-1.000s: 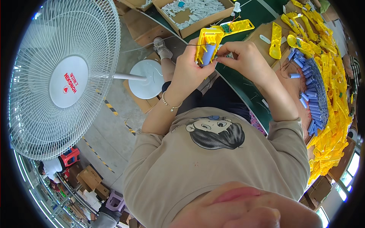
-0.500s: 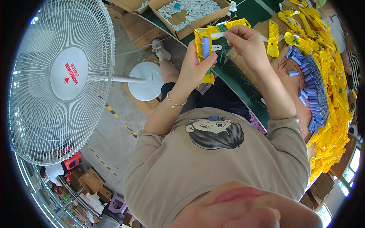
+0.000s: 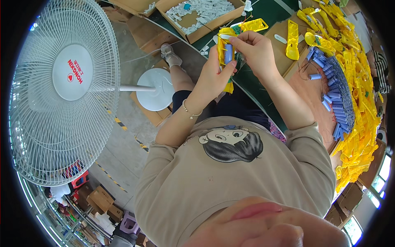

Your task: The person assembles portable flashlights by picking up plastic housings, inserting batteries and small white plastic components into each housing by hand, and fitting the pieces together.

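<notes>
My left hand [image 3: 214,74] is closed round a yellow plastic housing [image 3: 221,52], held up over the near edge of the green table. A blue cylindrical battery [image 3: 228,54] lies inside it, with the left thumb at its lower end. My right hand [image 3: 257,51] pinches a small white plastic strip [image 3: 225,37] at the housing's upper end. Fingers partly cover the strip, so I cannot tell whether it is seated. A green circuit board [image 3: 236,29] with thin wires sits just beyond, beside another yellow shell part [image 3: 254,25].
An open cardboard box [image 3: 191,38] of small white parts stands at the far side. To the right lie a single yellow shell [image 3: 292,39], a white piece [image 3: 280,39], many blue batteries [image 3: 337,94] and a large yellow heap [image 3: 362,123]. A white fan [image 3: 74,72] stands at left.
My right hand has brought the white strip leftward onto the upper end of the housing. The housing has shifted slightly right, and the two hands are closer together.
</notes>
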### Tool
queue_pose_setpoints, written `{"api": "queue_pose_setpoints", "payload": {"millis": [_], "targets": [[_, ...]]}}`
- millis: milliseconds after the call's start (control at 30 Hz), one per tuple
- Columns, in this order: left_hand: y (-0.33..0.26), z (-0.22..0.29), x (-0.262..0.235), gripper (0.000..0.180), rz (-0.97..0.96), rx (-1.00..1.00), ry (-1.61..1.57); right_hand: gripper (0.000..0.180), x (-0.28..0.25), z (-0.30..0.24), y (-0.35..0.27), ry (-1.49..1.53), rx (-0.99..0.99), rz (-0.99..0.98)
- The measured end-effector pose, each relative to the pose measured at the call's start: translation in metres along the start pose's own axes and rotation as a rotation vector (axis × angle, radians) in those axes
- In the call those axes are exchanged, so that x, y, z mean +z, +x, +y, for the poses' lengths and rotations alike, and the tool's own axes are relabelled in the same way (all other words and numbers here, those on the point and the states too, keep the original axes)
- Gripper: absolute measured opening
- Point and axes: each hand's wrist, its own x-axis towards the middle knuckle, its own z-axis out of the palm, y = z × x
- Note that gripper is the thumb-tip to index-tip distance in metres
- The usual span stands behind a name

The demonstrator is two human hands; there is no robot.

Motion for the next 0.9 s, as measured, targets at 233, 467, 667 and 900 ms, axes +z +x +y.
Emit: {"api": "queue_pose_setpoints", "payload": {"millis": [233,467,667,900], "targets": [[-0.003,0.0,-0.007,0.045,-0.095,-0.019,0.078,0.028,-0.026,-0.018,0.017,-0.644,0.141,-0.212],[-0.005,0.004,-0.021,0.052,-0.478,-0.271,-0.303,0.023,-0.055,-0.024,0.039,-0.516,-0.096,-0.827],[0.007,-0.017,-0.045,0.061,0.027,-0.064,-0.52,0.024,-0.188,-0.02,0.185,-0.155,0.227,-0.152],[-0.001,-0.028,-0.053,0.056,-0.115,-0.116,-0.209,0.021,-0.2,-0.006,0.287,0.104,0.586,0.568]]}}
